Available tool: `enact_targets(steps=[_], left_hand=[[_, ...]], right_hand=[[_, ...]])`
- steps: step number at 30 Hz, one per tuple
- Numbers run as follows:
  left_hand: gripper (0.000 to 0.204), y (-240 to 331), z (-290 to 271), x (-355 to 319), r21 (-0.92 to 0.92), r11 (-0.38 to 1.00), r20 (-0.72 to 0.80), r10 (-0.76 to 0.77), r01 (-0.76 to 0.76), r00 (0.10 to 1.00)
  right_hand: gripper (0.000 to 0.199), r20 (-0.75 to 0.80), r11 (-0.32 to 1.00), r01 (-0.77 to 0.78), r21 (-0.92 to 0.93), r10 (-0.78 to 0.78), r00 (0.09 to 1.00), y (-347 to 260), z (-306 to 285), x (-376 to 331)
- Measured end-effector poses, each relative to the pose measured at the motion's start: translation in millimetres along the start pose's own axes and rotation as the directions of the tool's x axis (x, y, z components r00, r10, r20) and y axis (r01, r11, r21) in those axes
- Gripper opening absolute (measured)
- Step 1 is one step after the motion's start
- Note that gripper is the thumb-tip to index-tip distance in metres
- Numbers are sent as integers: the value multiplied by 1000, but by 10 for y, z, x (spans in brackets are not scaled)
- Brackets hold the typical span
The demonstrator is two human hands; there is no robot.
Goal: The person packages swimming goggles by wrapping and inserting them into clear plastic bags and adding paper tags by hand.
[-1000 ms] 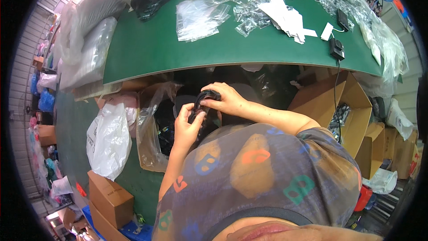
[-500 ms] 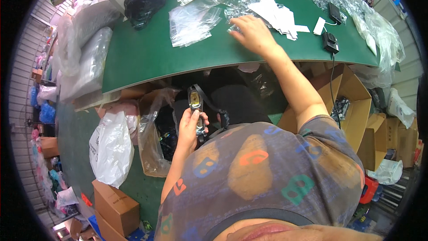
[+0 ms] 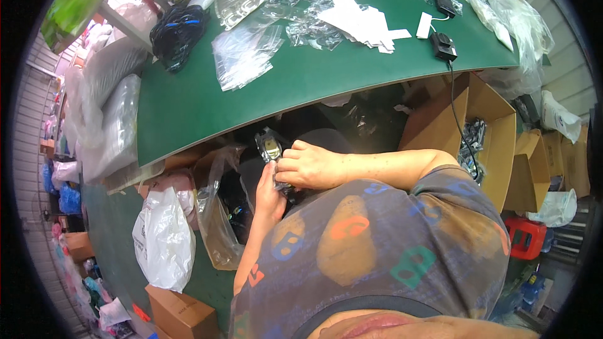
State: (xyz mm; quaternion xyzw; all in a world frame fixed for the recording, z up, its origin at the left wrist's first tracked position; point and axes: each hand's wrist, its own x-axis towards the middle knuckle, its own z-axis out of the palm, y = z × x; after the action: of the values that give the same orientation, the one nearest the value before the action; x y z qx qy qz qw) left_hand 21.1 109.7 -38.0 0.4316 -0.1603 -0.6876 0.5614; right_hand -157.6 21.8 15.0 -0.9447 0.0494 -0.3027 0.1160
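Just below the table's front edge, my left hand (image 3: 269, 199) grips a small dark oblong device (image 3: 271, 148) with a yellow panel on its face. My right hand (image 3: 311, 166) is closed against the device's lower part, its fingers bent over it. Anything else inside the right fingers is hidden. Shiny clear plastic shows around the device's upper end. On the green table (image 3: 301, 81), beyond my hands, lie flat clear plastic bags (image 3: 244, 59), small clear packets (image 3: 314, 34) and a fanned pile of white slips (image 3: 361, 22).
A black adapter (image 3: 443, 46) with a hanging cord sits at the table's right, beside another black box (image 3: 445, 2). Dark bundled straps (image 3: 179, 34) lie at the left. An open carton (image 3: 493, 107) stands right of me; a plastic-lined box (image 3: 217, 229) stands left.
My right hand has come back from the small clear packets on the table to the device in my left hand. The black strap seen earlier beside the device is now mostly hidden. The view has shifted.
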Motion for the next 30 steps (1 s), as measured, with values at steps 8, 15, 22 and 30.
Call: enact_targets(steps=[8,15,22,30], left_hand=[[35,-148,-160,-33,110,988,149,-127,112,981],[47,19,-78,-100,59,996,95,-71,65,993],[42,-62,-26,-51,79,992,164,-113,102,980],[38,-118,-127,-5,63,992,150,-116,107,982]], right_hand=[[18,329,816,-285,503,124,936,324,-364,-165],[33,-424,280,-728,-626,661,619,1674,-1986,-1287],[26,-397,-109,-563,-819,817,419,2036,-2449,-1957],[24,121,107,-368,924,829,545,990,-1820,-805]])
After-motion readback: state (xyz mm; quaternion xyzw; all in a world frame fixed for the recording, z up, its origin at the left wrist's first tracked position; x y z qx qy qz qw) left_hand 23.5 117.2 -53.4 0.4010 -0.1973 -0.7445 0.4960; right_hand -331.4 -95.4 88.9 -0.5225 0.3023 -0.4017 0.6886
